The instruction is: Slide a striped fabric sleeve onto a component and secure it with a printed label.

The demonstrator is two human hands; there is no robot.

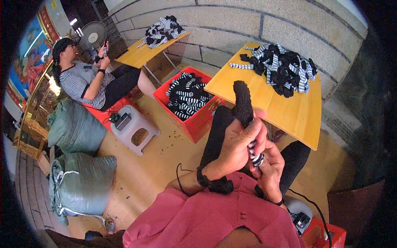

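Note:
In front of my chest I hold a narrow fabric tube, with a thick black fuzzy end (243,103) pointing up and a black-and-white striped lower part. My left hand (235,144) is closed around its middle, thumb laid across it. The striped end (257,159) sits in the fingers of my right hand (271,165), which pinch it lower down. On the yellow wooden table (264,109) just beyond my hands lies a heap of striped and black fabric pieces (281,68). My fingers partly hide where the black and striped parts meet.
A red bin (188,124) of striped pieces stands left of the table. Farther left, another person (89,84) sits handling a striped piece beside a second table (144,53) with a heap. A grey stool (134,128), stuffed green sacks (82,182) and a fan (93,35) are also there.

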